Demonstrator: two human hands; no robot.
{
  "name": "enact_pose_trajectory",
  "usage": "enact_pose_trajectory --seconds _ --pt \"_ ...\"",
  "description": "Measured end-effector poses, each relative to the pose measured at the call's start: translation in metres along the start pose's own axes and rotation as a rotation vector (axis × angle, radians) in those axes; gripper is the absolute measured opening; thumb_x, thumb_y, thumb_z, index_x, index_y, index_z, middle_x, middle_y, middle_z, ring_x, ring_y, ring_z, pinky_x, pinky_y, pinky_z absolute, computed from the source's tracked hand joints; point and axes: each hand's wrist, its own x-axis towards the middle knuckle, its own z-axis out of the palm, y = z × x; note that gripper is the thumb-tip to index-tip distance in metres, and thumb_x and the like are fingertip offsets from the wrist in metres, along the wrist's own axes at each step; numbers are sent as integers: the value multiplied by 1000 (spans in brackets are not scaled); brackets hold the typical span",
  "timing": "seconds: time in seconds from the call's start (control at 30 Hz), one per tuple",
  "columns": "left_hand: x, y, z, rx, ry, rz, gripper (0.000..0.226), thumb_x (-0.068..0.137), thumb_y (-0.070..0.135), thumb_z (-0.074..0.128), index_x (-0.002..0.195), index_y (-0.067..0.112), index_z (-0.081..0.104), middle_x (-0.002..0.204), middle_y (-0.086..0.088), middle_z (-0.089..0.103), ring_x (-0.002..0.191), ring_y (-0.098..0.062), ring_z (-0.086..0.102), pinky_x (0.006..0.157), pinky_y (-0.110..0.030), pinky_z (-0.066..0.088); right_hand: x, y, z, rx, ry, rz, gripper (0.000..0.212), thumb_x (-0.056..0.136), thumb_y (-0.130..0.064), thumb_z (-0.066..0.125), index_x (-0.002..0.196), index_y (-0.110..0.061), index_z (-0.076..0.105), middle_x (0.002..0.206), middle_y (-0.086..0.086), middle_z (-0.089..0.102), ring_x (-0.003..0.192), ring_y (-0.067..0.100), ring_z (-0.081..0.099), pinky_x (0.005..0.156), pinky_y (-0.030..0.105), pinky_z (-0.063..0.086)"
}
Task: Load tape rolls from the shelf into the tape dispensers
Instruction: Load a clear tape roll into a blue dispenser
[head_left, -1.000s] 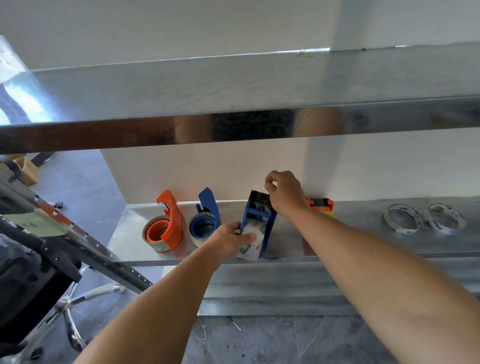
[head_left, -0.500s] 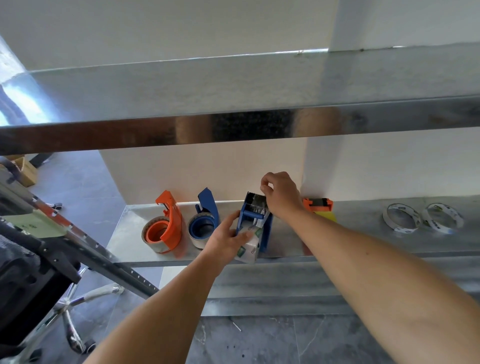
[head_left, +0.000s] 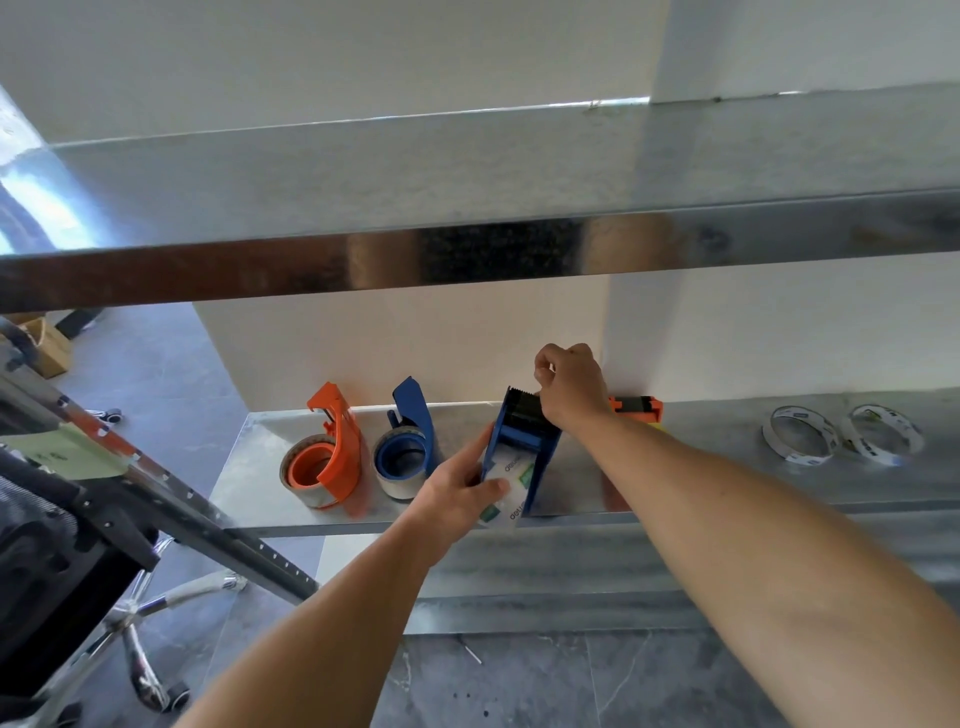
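Observation:
A blue tape dispenser (head_left: 524, 439) stands on the metal shelf (head_left: 249, 462), with a white-labelled tape roll (head_left: 511, 486) in its frame. My left hand (head_left: 460, 486) grips the roll and the dispenser's near end. My right hand (head_left: 569, 387) is pinched shut at the dispenser's toothed far end; whether it holds the tape end cannot be made out. To the left stand an orange dispenser (head_left: 332, 457) and another blue dispenser (head_left: 408, 449), each with a roll. Two loose rolls, one (head_left: 797, 434) and another (head_left: 883, 434), lie at the right of the shelf.
An orange object (head_left: 636, 408) sits against the wall behind my right wrist. An upper metal shelf (head_left: 467, 208) crosses above. A slotted metal rail (head_left: 171, 509) and a wheeled office chair (head_left: 62, 571) stand at the left over grey floor.
My left hand has shifted its grip on the roll inside the blue dispenser. My right hand stays pinched at the toothed end, lifted slightly. The dispenser has tilted a little.

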Motion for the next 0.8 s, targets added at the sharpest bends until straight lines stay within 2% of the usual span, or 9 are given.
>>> enact_pose_trajectory --seconds 0.07,0.17,0.27,0.37,0.47,0.57,0.63,0.73,0.8 --pt "2 3 1 -31 26 0 67 97 8 60 143 50 35 102 -2 67 93 -14 64 76 -22 51 4 -3 -2 14 4 6 19 95 -4 46 87 -19 55 101 5 47 81 23 55 63 26 41" --pt "3 2 2 -82 50 -22 68 96 6 60 147 44 36 105 -3 72 99 -20 68 80 -30 54 6 -6 -2 66 -16 -15 17 97 -9 45 87 -20 54 100 5 53 82 22 58 58 23 40" --pt "2 0 3 -104 58 -13 67 96 3 59 146 43 39 101 0 75 99 -21 70 89 -37 54 2 -3 -4 155 -66 -19 12 100 -21 46 97 -17 57 100 1 57 86 17 57 63 23 41" --pt "1 -1 3 -128 33 -3 70 96 1 58 143 47 36 91 6 76 89 -15 71 77 -30 55 -2 2 -9 182 -147 67 23 100 -35 45 108 -17 58 102 -3 58 94 17 55 75 28 40" --pt "2 -3 2 -127 21 -10 70 96 2 60 147 44 35 82 8 73 81 -13 69 69 -25 52 -3 6 -8 199 -239 96 36 100 -44 41 110 -17 63 112 1 64 100 19 58 86 34 47" --pt "0 -4 2 -102 22 -22 70 95 4 61 147 45 36 98 -2 74 98 -26 67 91 -41 55 -7 3 -10 257 -255 170 53 100 -51 34 112 -12 66 118 7 64 105 24 58 98 45 48" --pt "-1 -5 1 -93 19 -29 70 95 6 61 148 44 36 110 -9 71 109 -33 64 103 -50 49 -9 3 -12 213 -280 219 61 99 -54 32 121 -4 59 121 15 60 108 30 56 99 48 47" --pt "-1 -6 1 -92 15 -22 70 96 4 60 148 43 35 112 -11 70 112 -37 62 104 -50 48 -12 7 -14 275 -335 312 56 96 -51 43 125 -6 56 122 15 58 109 30 54 97 48 48" --pt "-1 -6 1 -105 8 -11 69 96 2 59 148 42 36 111 -13 70 111 -38 62 100 -48 50 -12 11 -14 321 -320 266 40 93 -43 54 114 -10 64 112 12 63 108 29 58 95 45 49"
